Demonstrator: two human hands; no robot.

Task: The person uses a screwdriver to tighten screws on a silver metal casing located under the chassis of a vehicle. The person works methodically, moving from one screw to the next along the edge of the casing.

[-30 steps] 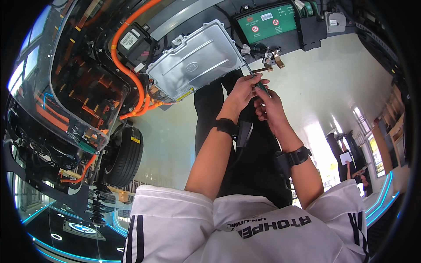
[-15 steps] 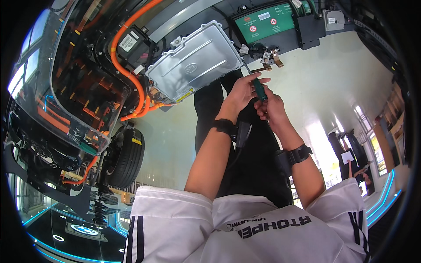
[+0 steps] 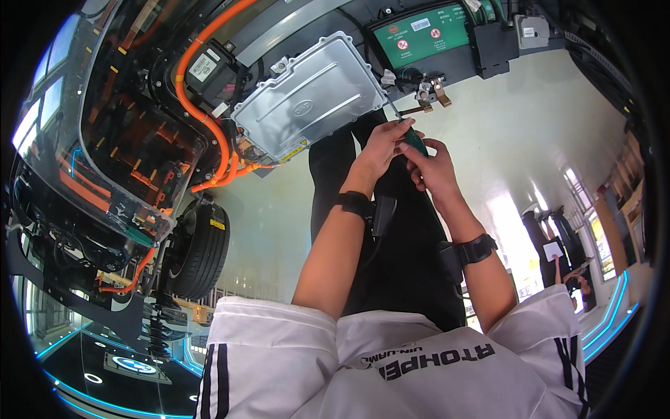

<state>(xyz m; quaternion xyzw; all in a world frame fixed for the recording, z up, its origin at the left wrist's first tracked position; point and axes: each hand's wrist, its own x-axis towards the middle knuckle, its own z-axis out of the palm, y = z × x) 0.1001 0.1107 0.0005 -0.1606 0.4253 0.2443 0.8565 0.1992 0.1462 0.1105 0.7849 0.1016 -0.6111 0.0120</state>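
Left forearm [image 3: 326, 251]: bare, angled up and rightward | left hand [image 3: 379, 149]: ahead of the right, fingers [image 3: 398, 128] curled in a grip | right forearm [image 3: 487, 285]: bare, slanting up and leftward | right hand [image 3: 435, 172]: fingers bent, thumb [image 3: 415, 155] pointing toward the left hand | hands close together

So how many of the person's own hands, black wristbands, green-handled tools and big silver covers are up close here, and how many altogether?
The person's own hands: 2 (left hand, right hand)
Black wristbands: 2
Green-handled tool: 1
Big silver cover: 1
Total: 6
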